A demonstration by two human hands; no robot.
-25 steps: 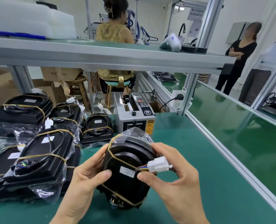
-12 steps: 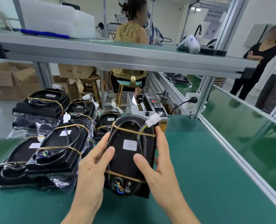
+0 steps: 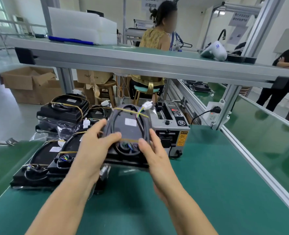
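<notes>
**Carrying the unit forward**

The left hand [image 3: 96,143] and right hand [image 3: 154,153] are clamping the unit [image 3: 128,126], thumbs on top. It is travelling away from the body, now hovering over the table [image 3: 208,184] beside the stack [image 3: 55,150]; set-down is likely nearing.

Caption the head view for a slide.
Left hand and right hand hold a banded black unit over the green bench.

Your left grip [image 3: 96,143] and right grip [image 3: 154,153] hold the black unit [image 3: 128,126] by its near end above the worktop [image 3: 208,175]. More units [image 3: 62,114] sit stacked at the worktop's left edge.
</notes>
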